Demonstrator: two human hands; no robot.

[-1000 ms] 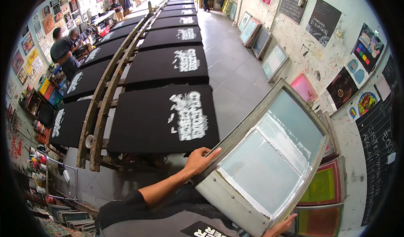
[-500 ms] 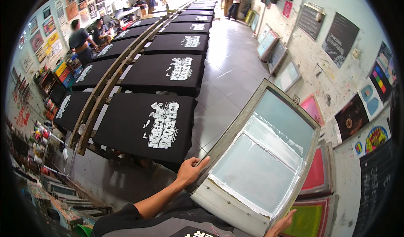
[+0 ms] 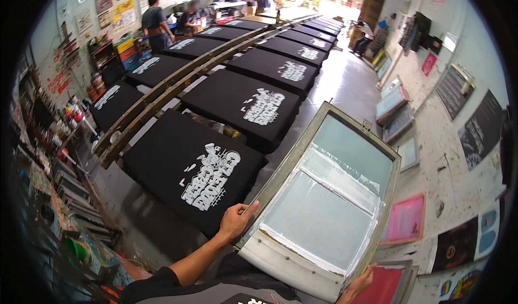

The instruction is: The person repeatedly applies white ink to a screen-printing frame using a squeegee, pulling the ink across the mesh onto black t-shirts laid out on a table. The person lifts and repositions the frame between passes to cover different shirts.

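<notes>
A screen-printing frame [image 3: 283, 177] is held tilted in front of me by both hands. Pale blue-grey mesh [image 3: 324, 212] fills it, with white ink [image 3: 340, 166] smeared across and along its borders. At its near end lies a wide, pale bar [image 3: 291, 261] dotted with screws. My left hand [image 3: 237, 221] grips the left edge, thumb on top. The right hand [image 3: 358, 285] is closed around the near right side, its fingers partly hidden. Left of the frame, a black T-shirt [image 3: 156, 153] with a white print [image 3: 211, 177] lies flat on the nearest printing table.
Two long wooden rails [image 3: 178, 83] run between rows of black shirts with white prints. More screens, such as a pink one [image 3: 404, 217], lean along the right wall. A person [image 3: 156, 23] stands by the far-left shelves; another [image 3: 362, 37] bends at the back right.
My view has swung left and tilted, so the tables and wall now sit further right in the picture. Both hands keep their hold on the frame.
</notes>
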